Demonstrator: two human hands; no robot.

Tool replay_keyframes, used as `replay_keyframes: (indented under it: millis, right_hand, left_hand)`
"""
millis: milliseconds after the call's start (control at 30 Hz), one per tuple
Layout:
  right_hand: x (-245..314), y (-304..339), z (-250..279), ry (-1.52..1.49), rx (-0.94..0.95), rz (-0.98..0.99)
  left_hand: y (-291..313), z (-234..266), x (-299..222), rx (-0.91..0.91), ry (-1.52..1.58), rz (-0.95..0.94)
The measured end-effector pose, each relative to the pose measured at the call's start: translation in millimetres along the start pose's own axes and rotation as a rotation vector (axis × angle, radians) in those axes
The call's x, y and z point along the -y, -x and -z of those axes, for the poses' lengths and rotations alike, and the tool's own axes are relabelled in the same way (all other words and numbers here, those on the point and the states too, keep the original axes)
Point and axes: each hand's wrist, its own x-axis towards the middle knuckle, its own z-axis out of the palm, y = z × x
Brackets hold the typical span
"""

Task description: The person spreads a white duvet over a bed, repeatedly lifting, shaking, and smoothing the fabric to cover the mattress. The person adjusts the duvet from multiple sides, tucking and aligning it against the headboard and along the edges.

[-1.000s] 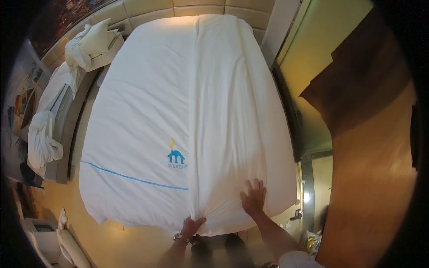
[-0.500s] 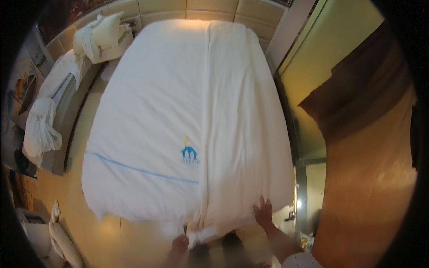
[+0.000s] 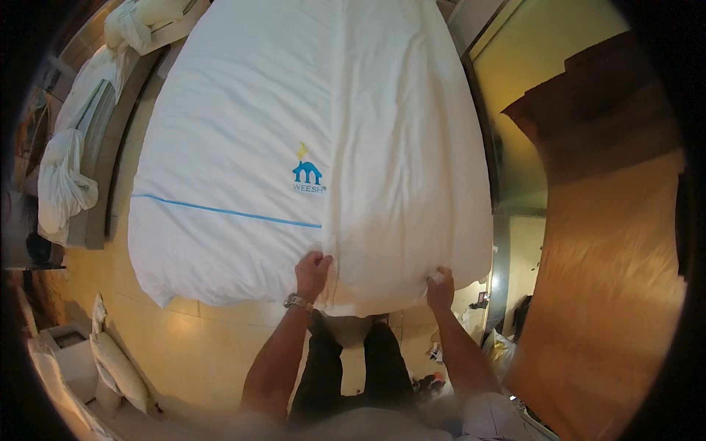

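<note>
A white duvet [image 3: 228, 125] covers the bed, with a blue stripe [image 3: 228, 212] across its left part and a blue and yellow printed emblem [image 3: 306, 170] beside the fold. Its right part lies folded over as a plain, rumpled layer [image 3: 404, 169], with a lengthwise edge down the middle. At the foot of the bed, my left hand [image 3: 314, 276], a metal watch on its wrist, pinches the duvet close to that middle edge. My right hand [image 3: 440, 288] is closed on the folded layer's near edge, farther right. Both thumbs lie against the cloth.
Along the left stands a low grey bench [image 3: 99, 173] with crumpled white linen [image 3: 68, 180] on it. Pillows [image 3: 118, 367] lie at the lower left. A brown panel [image 3: 603, 279] rises on the right, and bags [image 3: 500, 349] sit on the floor near it.
My view has tipped down toward the foot of the bed. My left hand has come up onto the duvet near the middle edge; my right hand, spread flat before, now grips the cloth.
</note>
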Motion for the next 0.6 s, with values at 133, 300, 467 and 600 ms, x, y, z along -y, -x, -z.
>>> replay_keyframes:
  millis: [133, 300, 467, 600]
  right_hand:
    - [1.5, -7.5, 0.5, 0.044, 0.037, -0.076]
    - [-2.4, -10.0, -0.6, 0.068, 0.078, -0.015]
    - [-7.6, -14.2, -3.7, 0.074, 0.027, 0.027]
    - [-11.5, -16.7, -4.3, 0.116, 0.067, 0.102]
  left_hand:
    - [7.9, 22.4, 19.4, 0.038, 0.577, 0.174]
    - [1.7, 35.3, 19.2, 0.226, 0.614, 0.290]
    - [13.6, 33.6, 24.6, 0.369, 0.434, 0.196]
    - [27.8, 21.4, 30.1, 0.340, 0.329, 0.115]
